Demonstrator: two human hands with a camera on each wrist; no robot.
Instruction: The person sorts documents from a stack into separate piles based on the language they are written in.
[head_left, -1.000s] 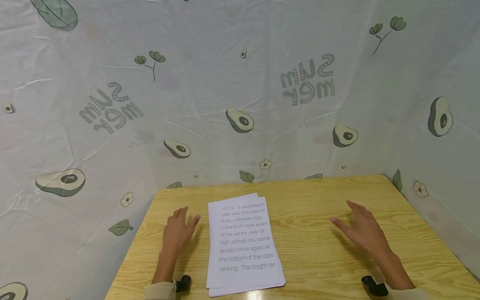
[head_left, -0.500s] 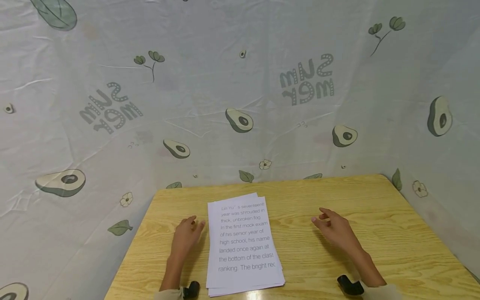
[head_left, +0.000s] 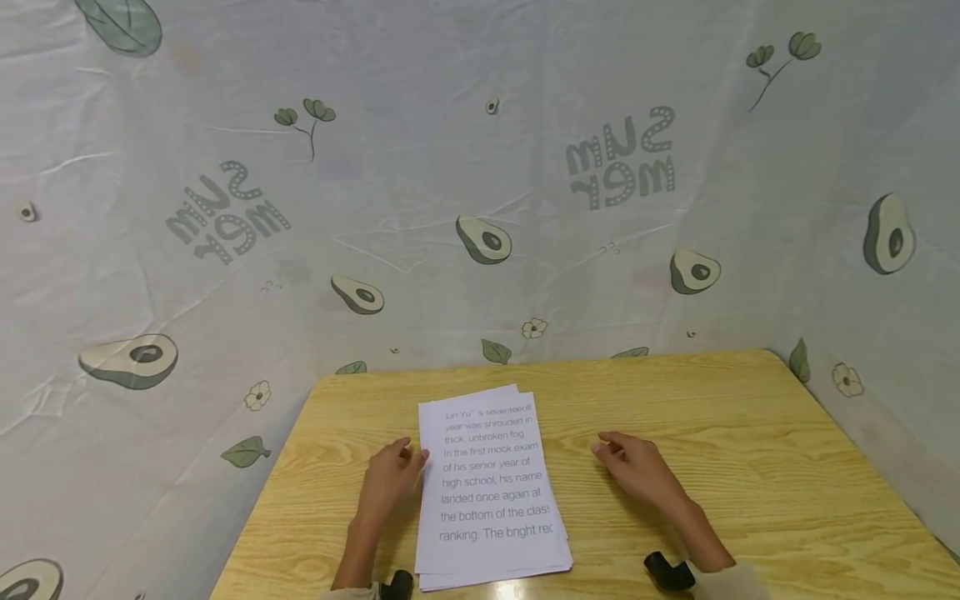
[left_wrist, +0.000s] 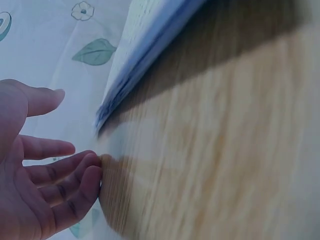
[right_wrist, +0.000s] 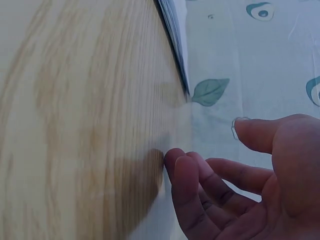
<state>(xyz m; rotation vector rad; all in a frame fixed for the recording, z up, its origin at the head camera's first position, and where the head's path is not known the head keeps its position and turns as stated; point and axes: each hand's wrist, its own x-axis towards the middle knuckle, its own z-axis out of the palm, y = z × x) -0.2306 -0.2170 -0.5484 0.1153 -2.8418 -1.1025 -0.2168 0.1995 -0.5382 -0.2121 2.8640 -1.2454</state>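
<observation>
A stack of white printed paper sheets (head_left: 491, 492) lies on the wooden table, its layers slightly out of line at the top and bottom edges. My left hand (head_left: 392, 477) is right at the stack's left edge, thumb tip overlapping that edge in the head view. In the left wrist view the left hand (left_wrist: 47, 170) has loosely bent fingers with nothing between them, and the stack's side (left_wrist: 145, 60) rises beyond. My right hand (head_left: 641, 471) hovers to the right of the stack, a gap between them. Its fingers (right_wrist: 185, 175) are relaxed, low by the tabletop, holding nothing.
The yellow wood-grain table (head_left: 750, 433) extends to both sides of the paper. Behind and beside it hangs a pale curtain (head_left: 420, 167) printed with avocados and leaves. A black strap device (head_left: 670, 572) sits on the right wrist, another black device (head_left: 397, 585) on the left.
Both hands have moved inward toward the paper stack, the right one travelling farther left. Their fingers have gone from spread to more bent. The stack has stayed in place.
</observation>
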